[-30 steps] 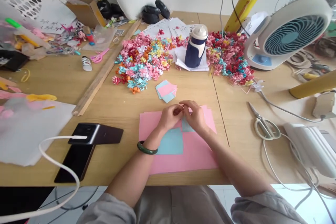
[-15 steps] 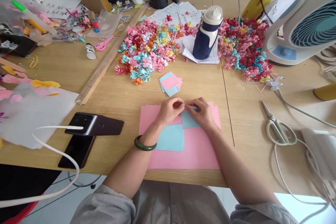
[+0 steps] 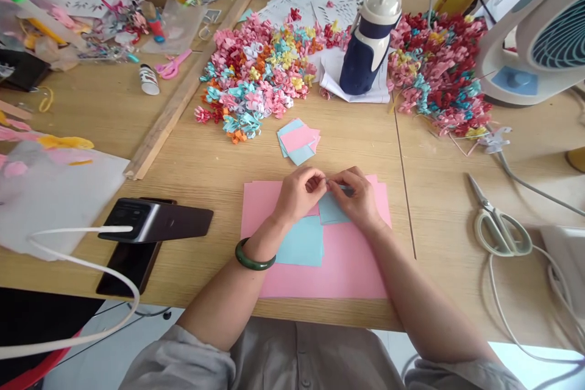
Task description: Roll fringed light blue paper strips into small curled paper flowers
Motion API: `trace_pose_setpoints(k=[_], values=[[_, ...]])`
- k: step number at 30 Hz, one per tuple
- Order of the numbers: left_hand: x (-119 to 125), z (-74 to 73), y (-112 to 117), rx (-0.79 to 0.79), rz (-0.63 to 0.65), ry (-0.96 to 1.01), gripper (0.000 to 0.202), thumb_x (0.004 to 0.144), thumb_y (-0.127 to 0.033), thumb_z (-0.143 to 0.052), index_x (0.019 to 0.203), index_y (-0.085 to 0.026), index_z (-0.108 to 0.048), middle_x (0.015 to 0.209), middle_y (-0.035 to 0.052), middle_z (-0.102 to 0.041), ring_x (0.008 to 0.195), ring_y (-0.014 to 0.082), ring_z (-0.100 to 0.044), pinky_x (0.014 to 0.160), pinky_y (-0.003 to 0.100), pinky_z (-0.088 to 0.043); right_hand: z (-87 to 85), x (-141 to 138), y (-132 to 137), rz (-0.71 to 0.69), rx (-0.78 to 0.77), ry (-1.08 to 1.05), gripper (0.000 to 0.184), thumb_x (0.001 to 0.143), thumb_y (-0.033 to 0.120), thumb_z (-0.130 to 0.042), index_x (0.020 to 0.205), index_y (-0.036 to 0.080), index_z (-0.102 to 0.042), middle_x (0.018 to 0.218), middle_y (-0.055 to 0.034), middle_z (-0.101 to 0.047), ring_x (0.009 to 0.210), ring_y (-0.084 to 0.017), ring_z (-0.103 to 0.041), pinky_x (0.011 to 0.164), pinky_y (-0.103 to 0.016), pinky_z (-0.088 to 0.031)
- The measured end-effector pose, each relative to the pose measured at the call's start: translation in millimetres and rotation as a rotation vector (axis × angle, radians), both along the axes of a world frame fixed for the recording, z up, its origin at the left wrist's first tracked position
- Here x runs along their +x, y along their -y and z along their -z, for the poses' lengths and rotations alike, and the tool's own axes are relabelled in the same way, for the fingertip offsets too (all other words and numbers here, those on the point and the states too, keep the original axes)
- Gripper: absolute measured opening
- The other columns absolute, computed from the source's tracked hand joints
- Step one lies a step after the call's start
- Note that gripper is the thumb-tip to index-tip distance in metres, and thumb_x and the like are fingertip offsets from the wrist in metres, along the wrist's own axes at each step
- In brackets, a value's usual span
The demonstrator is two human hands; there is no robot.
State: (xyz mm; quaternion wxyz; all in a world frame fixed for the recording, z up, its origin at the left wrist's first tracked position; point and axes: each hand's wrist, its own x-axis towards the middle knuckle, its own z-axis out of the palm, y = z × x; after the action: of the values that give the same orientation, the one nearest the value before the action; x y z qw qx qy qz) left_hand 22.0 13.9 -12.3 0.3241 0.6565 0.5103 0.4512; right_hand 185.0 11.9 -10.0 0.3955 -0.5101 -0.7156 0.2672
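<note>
Fingertips of my left hand (image 3: 298,194) and my right hand (image 3: 359,200) meet in a pinch over the paper. What they pinch is tiny and thin, too small to make out. Below them lie large pink sheets (image 3: 351,268). A light blue sheet (image 3: 299,247) rests on the pink near my left wrist, which wears a green bangle (image 3: 255,263). Another blue piece (image 3: 333,211) lies partly hidden under my right hand. Just beyond the hands is a small fanned pile of pink and blue paper pieces (image 3: 299,139).
Heaps of curled paper flowers (image 3: 260,73) spread behind, beside a navy bottle (image 3: 365,49). A wooden strip (image 3: 183,97) runs along the left, near a phone on a stand (image 3: 159,219). Scissors (image 3: 500,228) and a fan (image 3: 525,49) are at right.
My view has tilted and shifted slightly, so the background sits a little higher. Both hands keep their fingertips together over the paper, with barely any visible movement.
</note>
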Motion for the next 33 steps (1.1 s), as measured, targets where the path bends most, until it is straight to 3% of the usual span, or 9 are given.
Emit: trace_pose_setpoints(k=[6, 14, 22, 29, 31, 33], values=[[-2.5, -3.0, -1.3, -0.298, 0.057, 0.364, 0.018, 0.086, -0.031, -0.062, 0.087, -0.015, -0.070, 0.080, 0.0035, -0.072, 0.064, 0.0130, -0.069, 0.062, 0.023, -0.060, -1.5, 1.7, -1.1, 0.031, -0.061, -0.034, 0.012, 0.088, 0.027, -0.062, 0.080, 0.022, -0.068, 0.077, -0.0023, -0.063, 0.076, -0.017, -0.059, 0.070, -0.031, -0.049], [-4.1, -4.0, -2.3, -0.338, 0.112, 0.401, 0.022, 0.082, -0.033, -0.068, 0.089, -0.013, -0.072, 0.078, 0.0057, -0.075, 0.071, 0.0171, -0.073, 0.070, 0.027, -0.062, -3.6, 0.7, -0.8, 0.040, -0.103, -0.054, 0.012, 0.088, 0.027, -0.062, 0.081, 0.022, -0.070, 0.078, -0.0027, -0.065, 0.079, -0.018, -0.060, 0.074, -0.032, -0.050], [-3.7, -1.0, -2.5, -0.207, 0.078, 0.214, 0.010, 0.083, -0.024, -0.064, 0.081, -0.016, -0.069, 0.071, 0.0013, -0.071, 0.063, 0.0132, -0.068, 0.064, 0.024, -0.056, -3.6, -0.7, -0.1, 0.036, -0.073, -0.017, 0.012, 0.087, 0.027, -0.063, 0.079, 0.023, -0.070, 0.077, -0.0031, -0.064, 0.078, -0.018, -0.061, 0.070, -0.032, -0.051], [0.9, -3.8, 2.4, 0.154, -0.039, -0.226, 0.009, 0.081, -0.014, -0.058, 0.075, -0.019, -0.061, 0.073, 0.0019, -0.066, 0.069, 0.0137, -0.061, 0.066, 0.025, -0.049, -4.6, -3.6, 2.8, -0.013, 0.076, 0.063, 0.016, 0.091, 0.030, -0.059, 0.078, 0.025, -0.066, 0.075, -0.0041, -0.067, 0.082, -0.021, -0.060, 0.071, -0.035, -0.051], [2.0, -4.7, 3.5, 0.172, -0.043, -0.227, 0.009, 0.082, -0.014, -0.057, 0.076, -0.018, -0.062, 0.074, 0.0028, -0.066, 0.070, 0.0143, -0.061, 0.068, 0.026, -0.050, -4.9, -3.9, 3.1, -0.016, 0.094, 0.059, 0.015, 0.091, 0.027, -0.059, 0.079, 0.025, -0.065, 0.075, -0.0037, -0.067, 0.082, -0.021, -0.060, 0.071, -0.035, -0.051], [2.5, -4.9, 3.7, 0.101, -0.016, -0.102, 0.008, 0.083, -0.017, -0.058, 0.079, -0.017, -0.064, 0.077, 0.0039, -0.068, 0.071, 0.0143, -0.063, 0.068, 0.026, -0.053, -4.9, -3.6, 2.9, -0.005, 0.081, 0.033, 0.013, 0.090, 0.023, -0.059, 0.079, 0.024, -0.065, 0.076, -0.0031, -0.067, 0.082, -0.020, -0.059, 0.072, -0.034, -0.050]])
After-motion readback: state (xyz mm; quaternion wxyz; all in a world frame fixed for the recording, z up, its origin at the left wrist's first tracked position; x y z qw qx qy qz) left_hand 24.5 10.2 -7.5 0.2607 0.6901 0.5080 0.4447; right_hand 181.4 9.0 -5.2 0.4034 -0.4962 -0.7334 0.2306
